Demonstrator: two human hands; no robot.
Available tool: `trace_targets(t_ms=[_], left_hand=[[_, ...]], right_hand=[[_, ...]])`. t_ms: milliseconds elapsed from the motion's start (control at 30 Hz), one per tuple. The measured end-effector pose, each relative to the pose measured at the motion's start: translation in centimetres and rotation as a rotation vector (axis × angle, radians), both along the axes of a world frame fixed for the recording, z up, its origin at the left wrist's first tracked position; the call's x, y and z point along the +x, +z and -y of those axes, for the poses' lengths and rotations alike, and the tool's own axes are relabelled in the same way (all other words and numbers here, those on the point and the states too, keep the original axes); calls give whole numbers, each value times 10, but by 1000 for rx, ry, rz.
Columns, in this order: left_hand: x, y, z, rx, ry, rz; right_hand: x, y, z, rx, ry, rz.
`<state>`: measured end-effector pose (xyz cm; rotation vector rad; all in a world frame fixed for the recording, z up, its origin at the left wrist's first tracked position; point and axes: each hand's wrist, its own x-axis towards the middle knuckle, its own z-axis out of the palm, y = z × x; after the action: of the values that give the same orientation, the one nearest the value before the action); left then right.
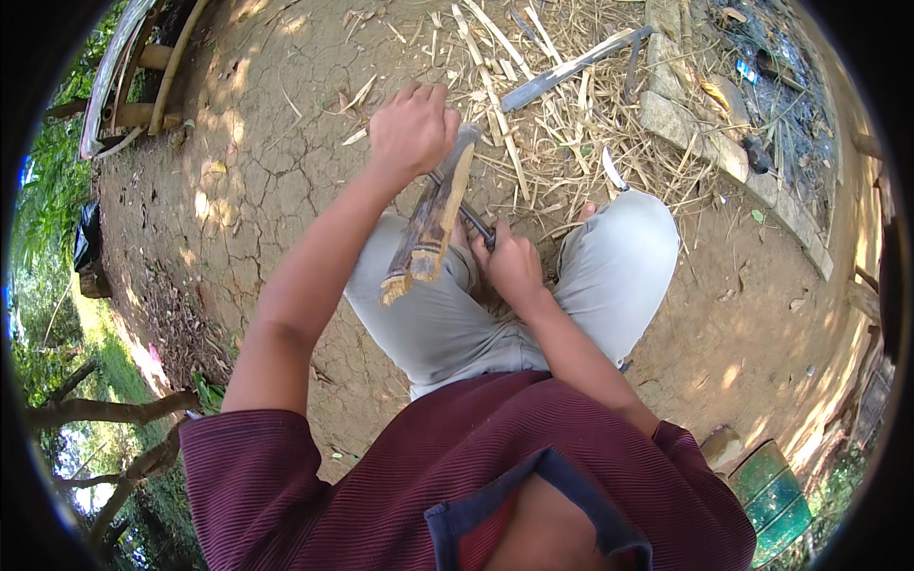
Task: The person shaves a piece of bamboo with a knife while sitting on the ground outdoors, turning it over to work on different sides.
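Observation:
A split length of wood, dark on its outer side and pale yellow along its cut side, slants over my left thigh. A dark metal bar-like blade crosses it, partly hidden behind the wood. My left hand is closed in a fist at the blade's far end, left of the wood's upper part. Around the dark handle at its near end, between my knees, my right hand is wrapped. Whether the blade's edge bites into the wood cannot be made out.
Pale split strips litter the cracked earth ahead. A long grey slat lies across them. Beside my right knee is a curved bright blade. A stone border edges an ashy patch at right; a green container stands behind.

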<state>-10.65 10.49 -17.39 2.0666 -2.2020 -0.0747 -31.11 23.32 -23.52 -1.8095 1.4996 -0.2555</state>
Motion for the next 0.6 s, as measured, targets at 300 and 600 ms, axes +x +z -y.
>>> trace_targets(t_ms=[300,600], left_hand=[[19,-25,17,115,64,-24],[20,-23,27,-41,-136,-175]], right_hand=[[2,-5,26,12,73,-46],[-29,90,24,13,33,30]])
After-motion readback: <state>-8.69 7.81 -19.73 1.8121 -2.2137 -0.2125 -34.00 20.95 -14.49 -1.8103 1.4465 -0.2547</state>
